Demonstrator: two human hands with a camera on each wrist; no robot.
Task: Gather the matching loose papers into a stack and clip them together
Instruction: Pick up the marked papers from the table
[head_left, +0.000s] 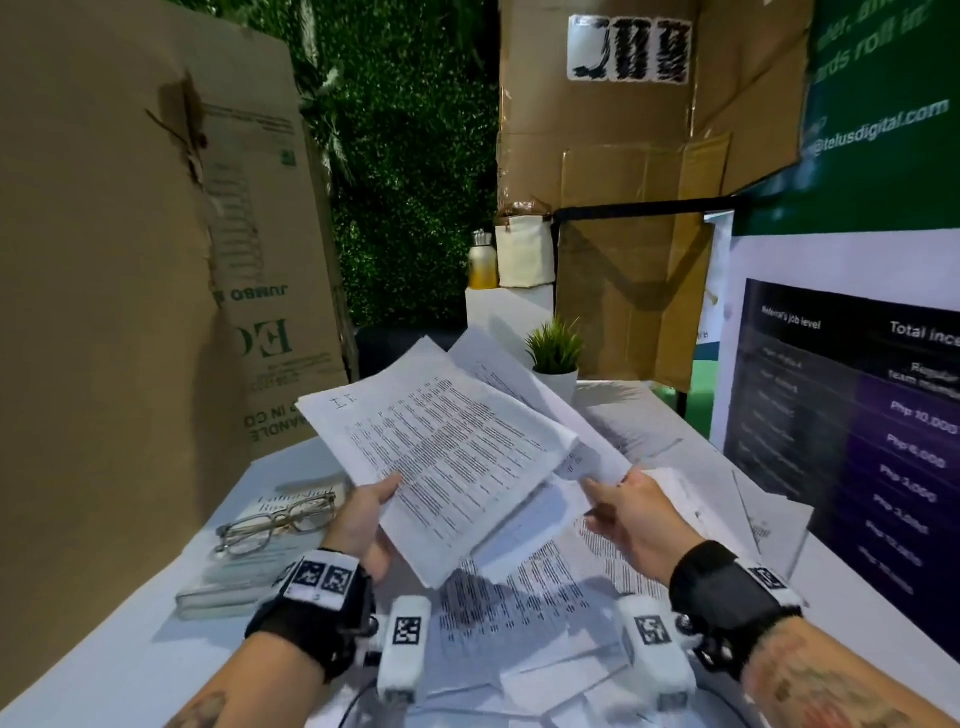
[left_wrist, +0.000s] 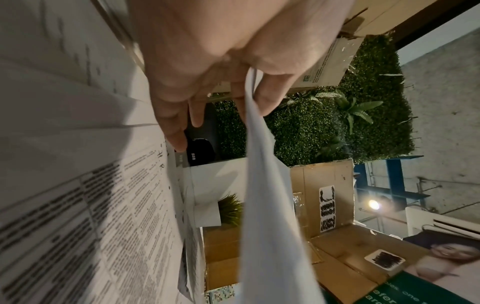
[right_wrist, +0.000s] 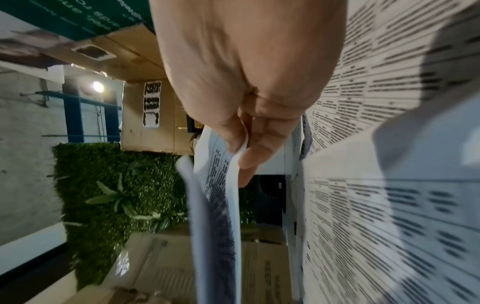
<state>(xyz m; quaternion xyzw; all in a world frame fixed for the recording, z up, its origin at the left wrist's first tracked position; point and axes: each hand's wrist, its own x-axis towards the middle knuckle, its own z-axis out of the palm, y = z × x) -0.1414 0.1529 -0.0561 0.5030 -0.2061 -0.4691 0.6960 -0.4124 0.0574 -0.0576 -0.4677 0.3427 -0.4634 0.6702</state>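
Above the table, my left hand pinches the near left edge of a bundle of printed sheets; in the left wrist view the thumb and fingers close on the sheets' edge. My right hand pinches a second set of printed sheets that fans out behind and to the right of the first. The right wrist view has thumb and forefinger nipping the paper edge. More loose printed papers lie spread on the white table under both hands. No clip is visible.
A book with eyeglasses on top lies at the left of the table. A small potted plant stands behind the papers. Cardboard panels rise left and behind, and a printed poster stands at the right.
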